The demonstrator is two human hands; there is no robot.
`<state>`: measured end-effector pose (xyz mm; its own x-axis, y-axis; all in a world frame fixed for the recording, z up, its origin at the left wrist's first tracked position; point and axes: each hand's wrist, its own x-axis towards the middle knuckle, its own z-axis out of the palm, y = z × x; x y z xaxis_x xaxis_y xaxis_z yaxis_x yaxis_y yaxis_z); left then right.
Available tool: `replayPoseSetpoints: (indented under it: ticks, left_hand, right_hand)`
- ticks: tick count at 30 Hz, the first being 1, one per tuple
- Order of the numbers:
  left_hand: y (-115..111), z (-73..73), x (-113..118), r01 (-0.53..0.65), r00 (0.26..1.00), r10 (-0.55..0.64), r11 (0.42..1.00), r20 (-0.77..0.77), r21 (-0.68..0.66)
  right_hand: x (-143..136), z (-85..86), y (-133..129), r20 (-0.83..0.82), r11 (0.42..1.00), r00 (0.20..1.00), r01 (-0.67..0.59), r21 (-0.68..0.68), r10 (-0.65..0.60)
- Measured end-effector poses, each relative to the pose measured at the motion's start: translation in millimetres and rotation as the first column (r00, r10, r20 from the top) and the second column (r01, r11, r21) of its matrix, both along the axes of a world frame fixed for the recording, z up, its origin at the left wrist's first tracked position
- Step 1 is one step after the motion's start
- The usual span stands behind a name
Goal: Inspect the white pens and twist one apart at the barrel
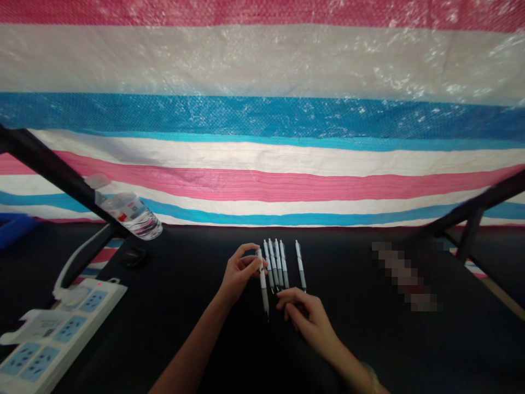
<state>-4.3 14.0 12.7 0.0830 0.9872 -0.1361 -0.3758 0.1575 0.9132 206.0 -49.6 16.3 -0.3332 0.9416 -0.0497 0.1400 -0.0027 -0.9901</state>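
My left hand [243, 269] pinches the upper part of a white pen [263, 280] with a grey grip, its tip pointing down toward me. Just right of it, several similar white pens [278, 264] lie side by side on the black table [336, 257]. A single white pen [300, 262] lies apart, farther right. My right hand [304, 316] is near the lower ends of the grouped pens, its fingers bent and a little apart, with nothing seen between them.
At the left are a white power strip [65, 334] with a cable, a small black object [133, 256] and a tilted clear bottle [135, 215]. A blurred-out item [406, 276] lies at the right. Striped sheeting [262, 117] hangs behind, with black bars on both sides.
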Motion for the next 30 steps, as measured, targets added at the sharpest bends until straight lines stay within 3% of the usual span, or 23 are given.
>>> replayPoseSetpoints:
  ticks: [3, 7, 9, 11, 12, 15, 19, 22, 25, 30]
  left_hand:
    - [0.6, 0.9, 0.6, -0.018, 1.0, 0.018, 1.0, 0.018, -0.01]
    - [1.6, 3.8, 1.5, -0.047, 0.998, 0.047, 0.999, 0.047, -0.018]
    - [2.1, 5.3, 1.7, -0.051, 0.997, 0.052, 0.999, 0.049, -0.019]
    - [2.3, 6.6, 1.9, -0.049, 0.997, 0.05, 0.999, 0.051, -0.016]
    - [2.4, 7.2, 2.1, -0.049, 0.998, 0.049, 0.999, 0.05, -0.015]
    - [2.1, 8.5, 2.6, -0.056, 0.998, 0.057, 0.998, 0.038, -0.017]
    - [1.8, 7.9, 2.0, -0.055, 0.998, 0.055, 0.998, 0.023, -0.013]
    - [2.1, 7.1, 0.6, -0.067, 0.998, 0.067, 0.998, 0.014, -0.007]
    - [2.5, 6.8, -0.2, -0.078, 0.997, 0.078, 0.997, 0.004, -0.007]
    - [3.1, 5.9, 0.4, -0.07, 0.998, 0.07, 0.998, 0.004, 0.001]
  right_hand:
    - [16.3, 7.2, 11.7, 0.089, 0.977, 0.987, 0.114, 0.178, -0.131]
    - [61.5, 7.0, 37.1, 0.23, 0.865, 0.879, 0.306, 0.397, -0.417]
    - [94.1, 4.5, 52.8, 0.329, 0.781, 0.754, 0.368, 0.505, -0.569]
    - [128.9, 3.1, 67.9, 0.488, 0.704, 0.537, 0.332, 0.628, -0.688]
    - [145.5, 3.0, 74.5, 0.515, 0.686, 0.471, 0.337, 0.645, -0.716]
    - [184.6, 2.4, 87.3, 0.558, 0.643, 0.318, 0.389, 0.66, -0.766]
    - [205.6, -6.1, 87.9, 0.603, 0.598, 0.161, 0.469, 0.65, -0.781]
    - [208.1, -13.3, 83.8, 0.621, 0.595, 0.138, 0.502, 0.628, -0.772]
    - [207.0, -13.4, 83.0, 0.596, 0.587, 0.172, 0.517, 0.623, -0.784]
    - [177.9, -3.3, 85.6, 0.473, 0.595, 0.36, 0.496, 0.632, -0.804]
